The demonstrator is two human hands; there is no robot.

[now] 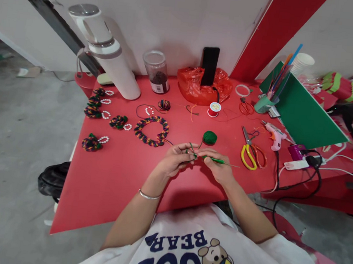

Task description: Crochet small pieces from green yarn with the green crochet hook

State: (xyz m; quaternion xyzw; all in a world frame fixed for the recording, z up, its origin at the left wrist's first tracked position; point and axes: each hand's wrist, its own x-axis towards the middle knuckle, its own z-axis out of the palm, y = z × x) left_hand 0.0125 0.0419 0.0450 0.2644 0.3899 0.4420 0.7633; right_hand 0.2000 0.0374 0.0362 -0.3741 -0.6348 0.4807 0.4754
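My left hand (176,159) is pinched on a strand of green yarn (193,148) just above the red table (121,176). The strand runs up to a small green yarn ball (209,137) lying a little beyond my hands. My right hand (218,168) is closed on a green-handled crochet hook (216,160), whose tip meets the yarn between my fingers. A multicoloured crocheted ring (151,130) lies to the left of the ball.
Several crocheted flowers with pearl loops (91,143) lie at the table's left. Yellow-handled scissors (248,152), a glue gun (275,137), a red thread spool (214,109), a jar (156,72), a red bag with a phone (209,66) and a white jug (109,53) stand further back. Cables (297,178) trail at right.
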